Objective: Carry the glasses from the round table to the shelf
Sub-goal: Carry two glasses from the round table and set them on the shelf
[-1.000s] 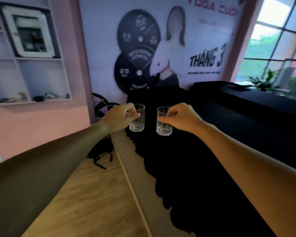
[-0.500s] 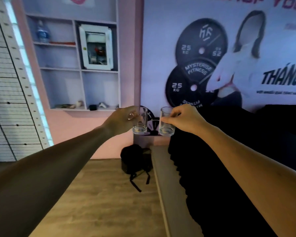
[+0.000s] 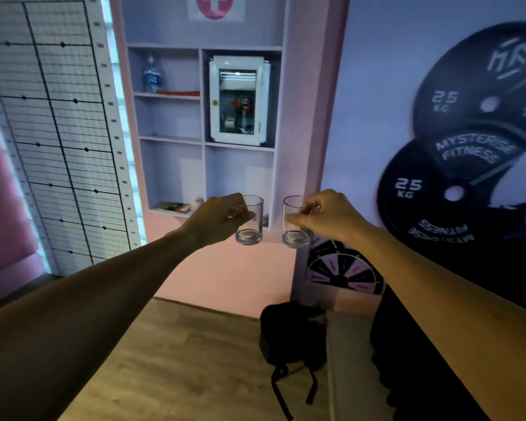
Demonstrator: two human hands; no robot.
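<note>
Black backpack (image 3: pixel 292 335) below shelf (image 3: pixel 207 141)

I see two clear, glossy glasses: the left glass (image 3: pixel 250 220) and the right glass (image 3: pixel 295 221), each thick-based. The floor (image 3: pixel 176 360) looks like matt wood planks. The shelf (image 3: pixel 207 141) has a smooth painted finish. The backpack (image 3: pixel 292 335) looks like matt black cloth.

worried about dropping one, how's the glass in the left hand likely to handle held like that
The glass in the left hand looks clear, smooth and rigid, so probably slippery and breakable over the wood floor. Its thick base suggests it is bottom-heavy. The grip pinches near the rim, so it should hang upright but could swing.
</note>
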